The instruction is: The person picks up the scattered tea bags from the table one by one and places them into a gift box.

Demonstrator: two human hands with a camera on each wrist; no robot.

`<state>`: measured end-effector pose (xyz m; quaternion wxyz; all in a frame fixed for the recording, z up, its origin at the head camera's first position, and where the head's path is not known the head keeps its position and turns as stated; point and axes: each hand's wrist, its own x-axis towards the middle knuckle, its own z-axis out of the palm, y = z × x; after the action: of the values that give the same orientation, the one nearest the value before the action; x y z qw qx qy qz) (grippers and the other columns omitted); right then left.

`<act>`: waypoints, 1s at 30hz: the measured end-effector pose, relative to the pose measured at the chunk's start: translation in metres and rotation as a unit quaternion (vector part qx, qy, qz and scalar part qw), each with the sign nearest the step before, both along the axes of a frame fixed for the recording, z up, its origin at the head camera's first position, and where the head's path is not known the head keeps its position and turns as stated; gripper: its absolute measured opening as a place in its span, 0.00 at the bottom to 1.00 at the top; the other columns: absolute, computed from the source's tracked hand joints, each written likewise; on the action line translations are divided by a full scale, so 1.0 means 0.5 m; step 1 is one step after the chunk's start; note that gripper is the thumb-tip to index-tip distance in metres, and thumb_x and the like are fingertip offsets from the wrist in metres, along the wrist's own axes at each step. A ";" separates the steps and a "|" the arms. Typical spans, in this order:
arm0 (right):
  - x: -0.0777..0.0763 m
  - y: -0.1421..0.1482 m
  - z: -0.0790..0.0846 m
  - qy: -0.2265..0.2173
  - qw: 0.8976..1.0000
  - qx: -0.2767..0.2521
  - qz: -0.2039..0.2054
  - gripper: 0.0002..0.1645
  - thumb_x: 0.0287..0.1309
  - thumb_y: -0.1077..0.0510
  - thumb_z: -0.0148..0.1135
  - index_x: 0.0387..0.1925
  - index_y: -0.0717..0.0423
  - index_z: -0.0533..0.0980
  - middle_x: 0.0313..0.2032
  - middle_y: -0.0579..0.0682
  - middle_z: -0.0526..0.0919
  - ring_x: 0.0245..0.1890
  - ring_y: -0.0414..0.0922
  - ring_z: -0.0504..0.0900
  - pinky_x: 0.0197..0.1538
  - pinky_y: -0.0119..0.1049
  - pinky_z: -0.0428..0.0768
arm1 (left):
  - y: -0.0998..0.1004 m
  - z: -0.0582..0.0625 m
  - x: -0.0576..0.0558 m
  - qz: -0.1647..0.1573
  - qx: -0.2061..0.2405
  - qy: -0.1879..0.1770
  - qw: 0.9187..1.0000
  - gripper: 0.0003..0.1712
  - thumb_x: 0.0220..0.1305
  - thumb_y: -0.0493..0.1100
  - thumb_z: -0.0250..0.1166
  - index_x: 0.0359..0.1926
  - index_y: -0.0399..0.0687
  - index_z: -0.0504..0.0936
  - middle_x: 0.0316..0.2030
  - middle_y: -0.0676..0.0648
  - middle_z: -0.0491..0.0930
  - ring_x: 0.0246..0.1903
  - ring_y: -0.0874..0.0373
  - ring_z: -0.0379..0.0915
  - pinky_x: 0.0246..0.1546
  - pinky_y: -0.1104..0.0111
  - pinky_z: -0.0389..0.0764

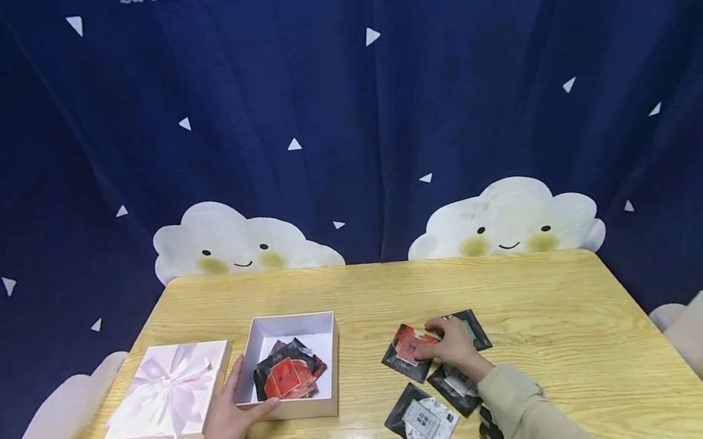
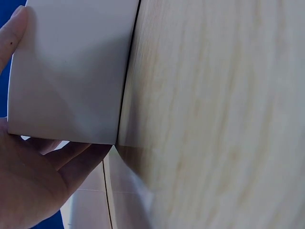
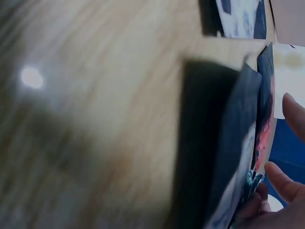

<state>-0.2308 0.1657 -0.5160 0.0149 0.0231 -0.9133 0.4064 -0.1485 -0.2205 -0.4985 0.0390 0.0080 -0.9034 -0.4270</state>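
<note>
Leftmost on the tabletop (image 1: 578, 345), a white box lid (image 1: 149, 413) lies flat, its satin ribbon bow on top. Next comes the left hand (image 1: 227, 419), its fingers fairly straight along the left wall of an open white gift box (image 1: 313, 407) and its thumb lying along the near wall. Inside, a loose heap of red-and-black sachets (image 1: 287, 377) rests toward the near side. Further right, a white-and-black sachet (image 1: 426, 423) lies nearest the person, black end pointing far left, long axis slanting to near right. Beyond it, the red-and-black packet (image 1: 403, 349) lies right under the fingers of the right hand (image 1: 456, 347), red end pointing far right, black end near left; its axis seems diagonal, partly covered. Those fingers bend over it, but whether they pinch it I cannot tell. A grey-and-black sachet (image 1: 452, 389) sits below that hand, and a green-and-black one (image 1: 481, 338) shows just behind it.
</note>
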 end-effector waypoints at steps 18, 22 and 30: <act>-0.006 -0.016 -0.005 -0.003 0.998 -0.010 -0.059 0.31 0.21 0.68 0.75 0.36 0.65 0.71 0.30 0.57 0.76 0.31 0.51 0.71 0.33 0.38 0.71 | 0.000 -0.010 -0.005 -0.003 0.007 0.017 1.000 0.58 0.41 0.49 0.74 0.67 0.35 0.52 0.62 0.29 0.58 0.59 0.32 0.54 0.56 0.42 0.58; -0.005 -0.012 0.007 -0.021 0.992 -0.094 -0.082 0.28 0.30 0.74 0.66 0.42 0.68 0.71 0.33 0.59 0.77 0.28 0.47 0.73 0.23 0.34 0.73 | -0.001 -0.011 -0.006 -0.004 0.009 0.019 1.000 0.58 0.41 0.49 0.74 0.67 0.35 0.52 0.62 0.29 0.58 0.59 0.32 0.54 0.56 0.42 0.57; -0.001 0.003 0.032 -0.079 0.961 -0.249 -0.091 0.23 0.45 0.77 0.55 0.48 0.71 0.71 0.32 0.60 0.79 0.23 0.42 0.79 0.26 0.35 0.80 | 0.000 -0.010 -0.004 -0.001 0.012 0.014 1.000 0.58 0.41 0.49 0.74 0.68 0.36 0.52 0.62 0.29 0.57 0.60 0.32 0.53 0.56 0.42 0.57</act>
<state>-0.2314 0.1670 -0.5001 -0.0150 -0.0967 -0.7795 0.6187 -0.1505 -0.2203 -0.5033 0.0514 0.0010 -0.8975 -0.4380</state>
